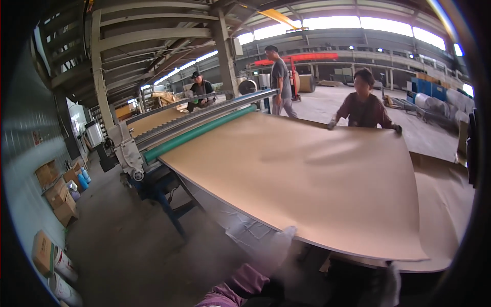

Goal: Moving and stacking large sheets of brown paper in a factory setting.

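Sheet (pixel 296 174) ahead, L hand (pixel 279 244) @ edge, R hand (pixel 392 284) nr corner

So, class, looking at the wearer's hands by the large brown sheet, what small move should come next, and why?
Perhaps a gentle pull toward the wearer on the brown sheet with the left hand: that hand is at its near edge, a co-worker's hands are at the far edge, and shallow waves show in the surface between, which slight tension might flatten.

We have room above the sheet (pixel 307 169) and over the floor (pixel 112 230) to its left; the roller (pixel 199 132) bars its far-left end, a co-worker (pixel 364 108) its far edge.
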